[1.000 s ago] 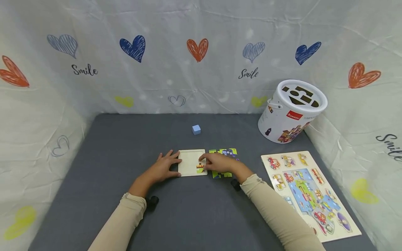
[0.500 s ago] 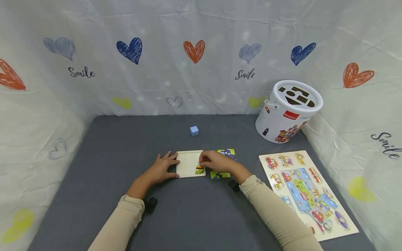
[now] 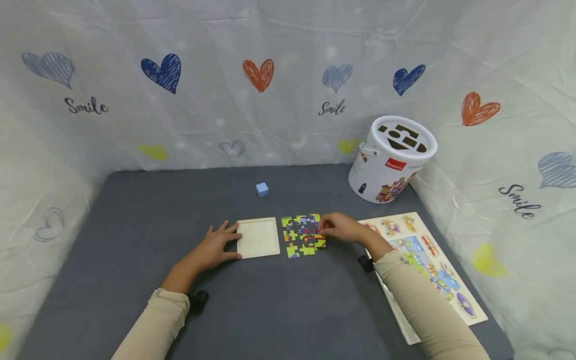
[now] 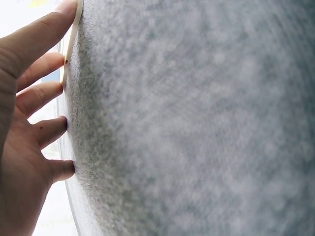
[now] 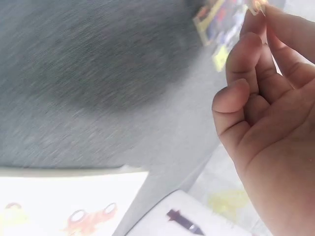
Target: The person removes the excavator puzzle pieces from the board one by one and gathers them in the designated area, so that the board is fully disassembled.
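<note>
My left hand [image 3: 211,250] spreads its fingers against the left side of a small square wooden tray [image 3: 273,237], with thumb and fingertips at its rim. Bare pale wood shows inside the tray. To its right, several jigsaw pieces [image 3: 291,235] with green, purple and yellow print lie in a loose square. My right hand [image 3: 344,229] is at the right side of that group, over a red and green puzzle piece [image 3: 320,241]. In the right wrist view, thumb and forefinger pinch a small puzzle piece [image 5: 257,5], mostly cut off by the frame; the other fingers curl inward.
A light blue cube [image 3: 262,189] sits behind the tray. At the back right stands a white bucket [image 3: 378,172] with shaped holes in its lid. A large wooden picture-puzzle board [image 3: 450,280] lies on the right, partly under the right forearm.
My right hand has gone from the tray to the right side of the loose pieces. The piece in the tray's lower right corner has left it. The left hand stays at the tray's edge.
</note>
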Tool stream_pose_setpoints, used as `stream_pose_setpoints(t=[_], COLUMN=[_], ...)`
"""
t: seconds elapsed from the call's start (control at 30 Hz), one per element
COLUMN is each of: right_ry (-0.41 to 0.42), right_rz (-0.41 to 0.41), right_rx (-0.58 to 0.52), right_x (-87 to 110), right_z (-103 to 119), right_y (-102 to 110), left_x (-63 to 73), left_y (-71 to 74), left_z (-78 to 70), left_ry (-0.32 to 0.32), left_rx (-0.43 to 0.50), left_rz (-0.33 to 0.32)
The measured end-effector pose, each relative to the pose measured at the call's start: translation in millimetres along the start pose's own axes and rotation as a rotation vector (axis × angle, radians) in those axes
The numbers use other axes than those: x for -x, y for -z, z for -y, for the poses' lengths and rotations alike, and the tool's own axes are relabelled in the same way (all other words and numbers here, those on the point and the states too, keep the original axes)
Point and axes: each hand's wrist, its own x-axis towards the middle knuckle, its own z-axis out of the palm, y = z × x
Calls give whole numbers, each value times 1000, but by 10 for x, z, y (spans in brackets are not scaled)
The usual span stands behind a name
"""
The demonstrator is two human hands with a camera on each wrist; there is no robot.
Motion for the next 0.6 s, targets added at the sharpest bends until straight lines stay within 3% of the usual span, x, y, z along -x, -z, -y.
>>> stream_pose_setpoints(t=[0.6], right_ry=[-43], right_rz=[38], right_rx=[11], right_x=[69], right_z=[-72], right_y=[-85], left_x=[2], left_y=[8], left_z=[12], left_ry=[7], left_rx=[-4], left_rz=[12])
